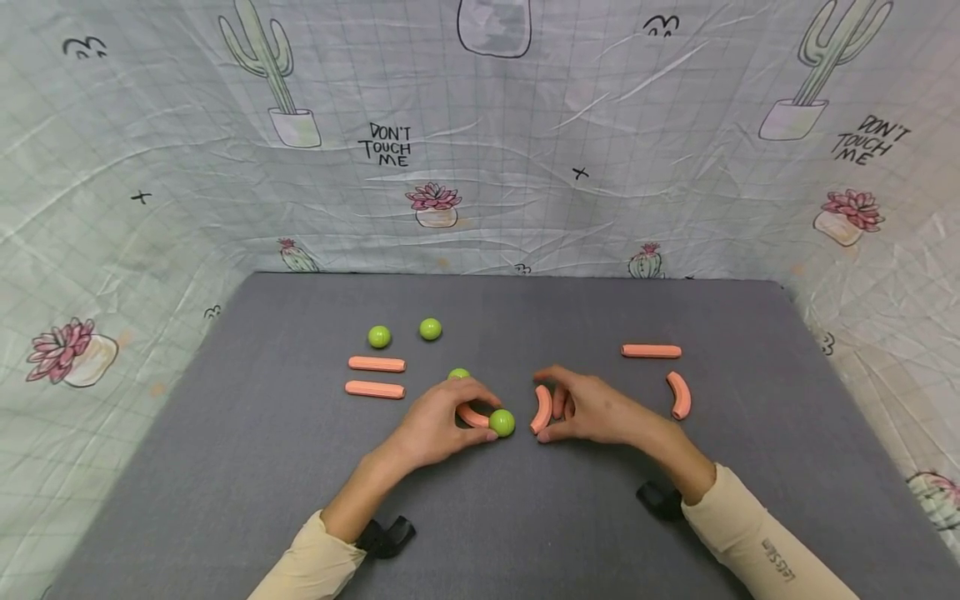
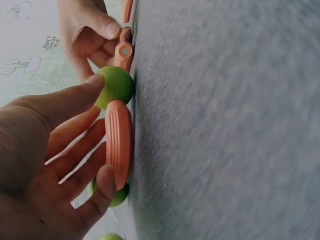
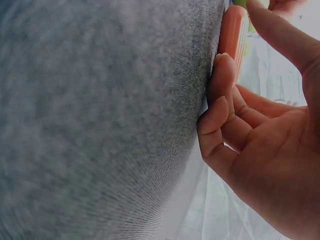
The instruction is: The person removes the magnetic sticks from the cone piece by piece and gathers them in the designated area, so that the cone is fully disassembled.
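Observation:
In the head view, my left hand point(image 1: 438, 423) pinches a green ball point(image 1: 502, 422) between thumb and index finger. Under that hand a curved orange toy rod point(image 2: 119, 145) runs from this ball toward another green ball point(image 1: 459, 374), and the little finger lies by its far end in the left wrist view. Just to the right, my right hand point(image 1: 592, 408) holds a second curved orange rod point(image 1: 542, 409), thumb at its near end and index finger by its far end. A round grey spot shows in that rod's end face. The right wrist view shows the other fingers curled low by the grey surface.
Two straight orange rods point(image 1: 377, 364) lie at left, with two green balls point(image 1: 379, 337) behind them. At right are a straight orange rod point(image 1: 651, 352) and a curved one point(image 1: 678, 395). A printed cloth point(image 1: 495, 225) hangs around the dark grey table point(image 1: 480, 533).

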`<state>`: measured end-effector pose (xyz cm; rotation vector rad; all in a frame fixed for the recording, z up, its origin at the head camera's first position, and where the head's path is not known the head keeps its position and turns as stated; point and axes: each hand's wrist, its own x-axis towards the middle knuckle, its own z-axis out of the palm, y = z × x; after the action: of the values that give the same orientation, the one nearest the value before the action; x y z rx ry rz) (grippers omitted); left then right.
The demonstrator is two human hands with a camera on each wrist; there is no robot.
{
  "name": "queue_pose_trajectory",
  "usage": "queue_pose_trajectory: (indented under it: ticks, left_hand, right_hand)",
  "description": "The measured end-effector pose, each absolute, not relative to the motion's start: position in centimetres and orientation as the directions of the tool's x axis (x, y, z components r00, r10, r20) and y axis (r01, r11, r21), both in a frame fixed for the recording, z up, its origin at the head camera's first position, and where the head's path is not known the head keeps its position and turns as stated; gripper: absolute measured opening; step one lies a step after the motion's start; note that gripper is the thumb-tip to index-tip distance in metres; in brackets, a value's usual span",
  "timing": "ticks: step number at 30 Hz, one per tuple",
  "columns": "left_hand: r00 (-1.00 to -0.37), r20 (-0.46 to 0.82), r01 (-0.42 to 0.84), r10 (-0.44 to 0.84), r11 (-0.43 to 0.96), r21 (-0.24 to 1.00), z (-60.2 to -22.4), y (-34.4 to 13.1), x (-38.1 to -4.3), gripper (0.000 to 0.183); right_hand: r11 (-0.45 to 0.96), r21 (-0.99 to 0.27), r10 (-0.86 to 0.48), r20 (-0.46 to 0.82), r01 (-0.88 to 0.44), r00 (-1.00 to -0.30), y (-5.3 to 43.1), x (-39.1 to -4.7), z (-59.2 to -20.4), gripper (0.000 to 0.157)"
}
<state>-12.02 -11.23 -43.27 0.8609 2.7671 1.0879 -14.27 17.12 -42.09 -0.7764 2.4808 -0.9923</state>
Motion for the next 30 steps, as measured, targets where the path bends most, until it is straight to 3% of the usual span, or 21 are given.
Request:
queue_pose_trajectory:
  ticks: [12,20,25,30]
  left_hand:
    - [-0.861,0.200,0.490,0.467,0.659,0.571,-42.9,-12.2,-12.9,0.037]
    - [-0.859,0.115,0.461,0.499,0.654,0.600,-42.9,-12.7,-13.2,0.046]
    - [-0.866,0.101,0.443,0.491,0.655,0.612,-42.9,-12.9,-13.3,0.044]
    - [-0.866,0.100,0.443,0.490,0.658,0.608,-42.9,-12.9,-13.3,0.040]
  right_hand:
    - [0.717,-0.594,-0.552,-0.166,-0.364,-0.817,15.7,-13.8,-41.9,0.070]
    - [0.733,-0.583,-0.527,-0.161,-0.350,-0.835,15.6,-13.7,-41.8,0.065]
    - [0.756,-0.572,-0.488,-0.167,-0.318,-0.857,15.2,-13.5,-41.7,0.071]
    - [0.770,-0.568,-0.461,-0.177,-0.292,-0.870,14.9,-13.4,-41.6,0.065]
